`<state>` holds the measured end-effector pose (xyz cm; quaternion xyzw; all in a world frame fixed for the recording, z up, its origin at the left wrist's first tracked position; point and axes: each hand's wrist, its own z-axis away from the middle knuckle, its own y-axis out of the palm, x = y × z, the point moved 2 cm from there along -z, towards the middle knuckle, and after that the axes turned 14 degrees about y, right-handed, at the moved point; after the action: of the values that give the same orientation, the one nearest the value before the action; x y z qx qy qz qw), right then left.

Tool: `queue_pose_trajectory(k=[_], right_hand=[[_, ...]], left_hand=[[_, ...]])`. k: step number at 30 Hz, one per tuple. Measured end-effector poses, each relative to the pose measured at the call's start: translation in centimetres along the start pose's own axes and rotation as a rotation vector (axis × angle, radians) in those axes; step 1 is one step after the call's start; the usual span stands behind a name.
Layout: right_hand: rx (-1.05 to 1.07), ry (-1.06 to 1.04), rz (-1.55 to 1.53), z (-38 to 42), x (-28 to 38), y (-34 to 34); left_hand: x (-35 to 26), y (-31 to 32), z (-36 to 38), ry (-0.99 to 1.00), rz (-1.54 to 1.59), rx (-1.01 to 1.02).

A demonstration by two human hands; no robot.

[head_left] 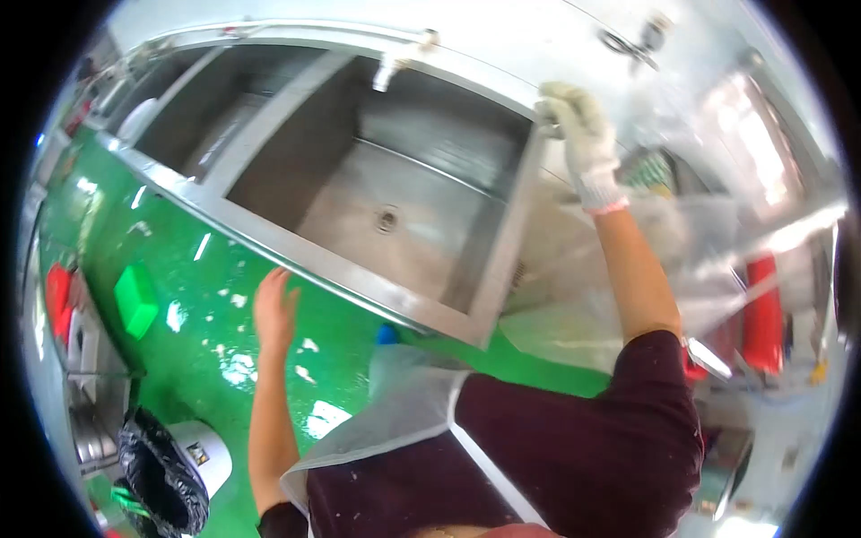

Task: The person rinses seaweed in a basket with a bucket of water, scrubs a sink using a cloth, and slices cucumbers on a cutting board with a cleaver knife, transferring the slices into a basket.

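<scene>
A stainless steel sink (260, 229) with several basins runs across the view. Its nearest basin (359, 193) shows a round drain (387, 220) in the bottom, and a white tap (386, 73) hangs over its back edge. My right hand (578, 125), in a whitish knit glove, is at the back right corner of the sink. Its fingers are curled, and what they close on is hidden. My left hand (273, 309) is bare, its fingers stretched out and slightly apart beside the front rim, with nothing in it. A translucent apron (386, 426) covers part of my front.
Wet green floor (215, 296) lies in front of the sink. To the left are a green block-shaped thing (136, 300), a white bucket (204, 453) and a black plastic bag (161, 471). Clear plastic sheeting (583, 278) and a red cylinder (762, 314) are on the right.
</scene>
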<state>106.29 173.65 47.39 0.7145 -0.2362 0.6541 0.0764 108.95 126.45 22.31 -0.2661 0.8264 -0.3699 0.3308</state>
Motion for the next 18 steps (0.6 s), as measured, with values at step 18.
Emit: queue_pose_trajectory(k=[18], right_hand=[[0.229,-0.557,0.237,-31.4,-12.8,28.5]], left_hand=[[14.0,4.3,-13.0,0.228,0.038,0.294]])
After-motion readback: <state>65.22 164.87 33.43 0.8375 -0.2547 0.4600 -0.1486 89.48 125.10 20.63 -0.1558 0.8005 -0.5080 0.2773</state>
